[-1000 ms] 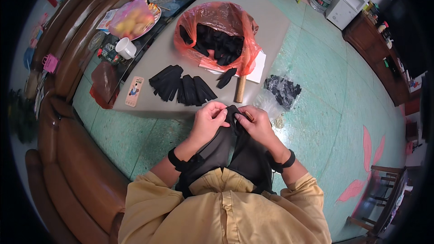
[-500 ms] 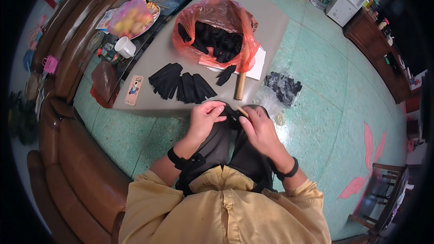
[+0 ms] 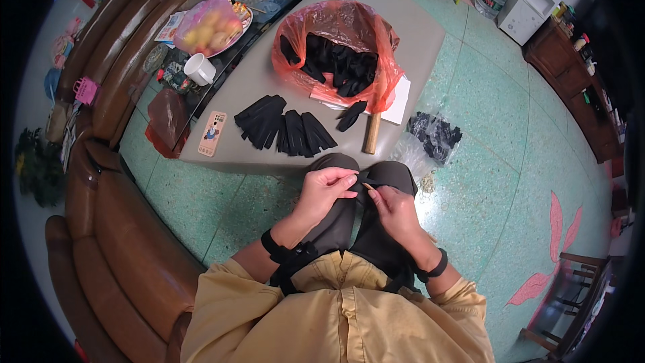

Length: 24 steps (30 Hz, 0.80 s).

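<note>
Head view, small cloth piece [image 3: 364,179], plain black

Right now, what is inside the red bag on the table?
A heap of black pieces, likely cloth, lies inside the red bag; anything beneath the heap is covered.

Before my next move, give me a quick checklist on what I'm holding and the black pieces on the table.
1. Left hand gripping the held black piece: ok.
2. Right hand holding the thin wooden-coloured tool: ok.
3. Exactly where the tool's tip meets the piece: cannot tell, too small.
4. One hand free: not ok, both occupied.
5. Laid-out black pieces on the grey table, apart from both hands: ok.
6. Red plastic bag open: ok.
</note>
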Each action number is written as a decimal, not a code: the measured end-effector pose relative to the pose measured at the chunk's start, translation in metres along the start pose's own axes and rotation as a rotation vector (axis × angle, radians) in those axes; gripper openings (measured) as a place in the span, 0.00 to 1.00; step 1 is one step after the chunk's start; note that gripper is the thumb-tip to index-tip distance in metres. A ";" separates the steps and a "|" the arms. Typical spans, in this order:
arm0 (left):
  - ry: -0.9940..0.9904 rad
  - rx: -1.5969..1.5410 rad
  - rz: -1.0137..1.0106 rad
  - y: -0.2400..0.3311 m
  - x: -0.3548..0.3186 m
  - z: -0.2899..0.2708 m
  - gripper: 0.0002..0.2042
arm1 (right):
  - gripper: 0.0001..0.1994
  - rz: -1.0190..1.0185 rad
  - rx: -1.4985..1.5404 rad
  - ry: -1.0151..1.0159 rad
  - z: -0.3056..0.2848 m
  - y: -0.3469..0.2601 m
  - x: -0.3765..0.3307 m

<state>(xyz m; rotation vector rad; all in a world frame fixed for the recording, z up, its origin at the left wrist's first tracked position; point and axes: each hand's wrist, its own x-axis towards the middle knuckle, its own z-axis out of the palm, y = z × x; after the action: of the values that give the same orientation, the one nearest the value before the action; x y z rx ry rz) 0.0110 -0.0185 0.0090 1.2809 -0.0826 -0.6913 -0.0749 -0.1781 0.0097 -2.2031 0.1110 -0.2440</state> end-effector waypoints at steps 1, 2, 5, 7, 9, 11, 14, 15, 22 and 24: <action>0.000 0.000 0.000 -0.001 0.001 -0.001 0.08 | 0.10 -0.001 0.000 0.000 0.000 0.001 0.001; -0.017 0.005 0.031 -0.001 0.002 -0.003 0.08 | 0.10 -0.052 -0.027 0.018 0.000 0.001 0.002; -0.064 0.002 0.092 0.002 0.002 -0.003 0.07 | 0.11 0.032 0.123 0.001 -0.008 -0.002 0.007; -0.096 -0.002 0.130 0.001 0.002 -0.004 0.06 | 0.12 0.259 0.393 -0.059 -0.010 -0.001 0.009; -0.076 -0.030 0.098 -0.005 0.003 -0.006 0.06 | 0.12 0.303 0.413 -0.122 -0.003 0.006 0.009; -0.021 -0.015 0.083 -0.005 0.003 -0.008 0.06 | 0.12 0.207 0.330 -0.161 0.000 0.001 0.008; 0.052 -0.027 0.073 -0.004 0.004 -0.006 0.07 | 0.11 0.086 0.183 -0.128 0.002 -0.001 0.008; 0.063 -0.006 0.081 -0.005 0.004 -0.007 0.07 | 0.11 0.040 0.140 -0.154 0.003 -0.002 0.006; 0.124 0.178 0.075 -0.015 0.001 -0.004 0.06 | 0.10 -0.095 -0.012 -0.059 0.017 -0.002 0.000; 0.121 0.238 0.065 -0.015 0.003 -0.005 0.06 | 0.10 -0.201 -0.141 -0.077 0.021 0.004 0.002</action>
<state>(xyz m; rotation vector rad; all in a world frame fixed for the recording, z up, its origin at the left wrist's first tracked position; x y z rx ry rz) 0.0088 -0.0175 -0.0071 1.5390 -0.1096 -0.5581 -0.0682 -0.1646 -0.0050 -2.3630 -0.1411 -0.2693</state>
